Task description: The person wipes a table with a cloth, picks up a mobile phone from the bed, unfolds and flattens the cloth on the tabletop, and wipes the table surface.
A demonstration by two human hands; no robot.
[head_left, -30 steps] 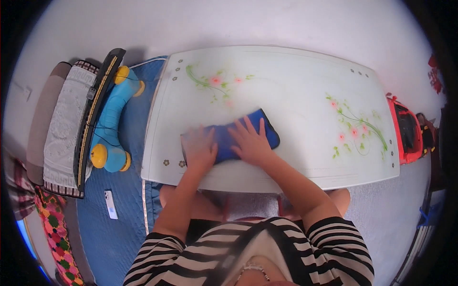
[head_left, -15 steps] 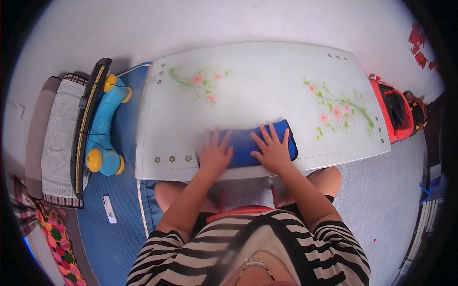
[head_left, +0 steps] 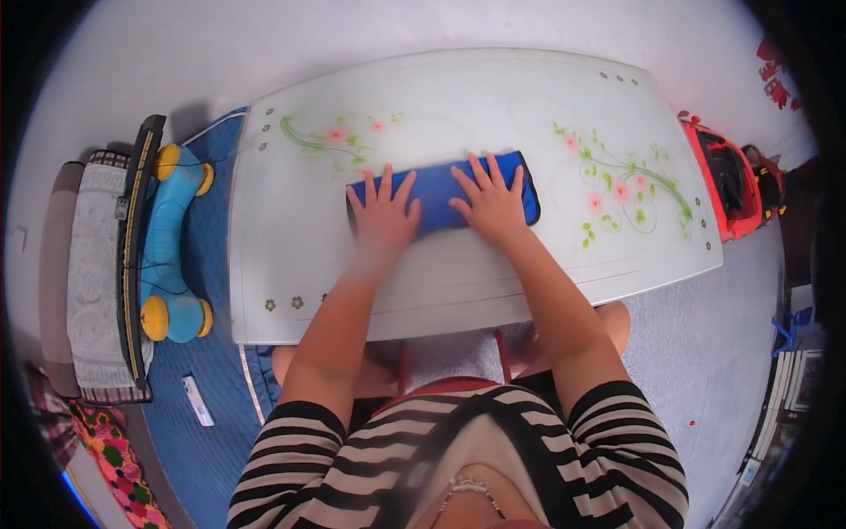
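Observation:
A folded blue cloth with black edging lies flat on a whitish table printed with pink flowers and green vines. On its left part rests my left hand, palm down, fingers spread past the cloth's far edge. My right hand lies on the right part the same way, fingers apart. Both forearms reach forward over the table's near edge. The palms hide some of the cloth, and the lower left hand is slightly blurred.
Left of the table, a blue bedcover carries a blue-and-yellow toy, a long black keyboard-like thing and a white phone. A red toy car stands beyond the table's right edge. White wall runs behind.
Both hands and the blue cloth have moved away from me, from near the front edge toward the table's middle. My arms are stretched further, and the view has shifted slightly.

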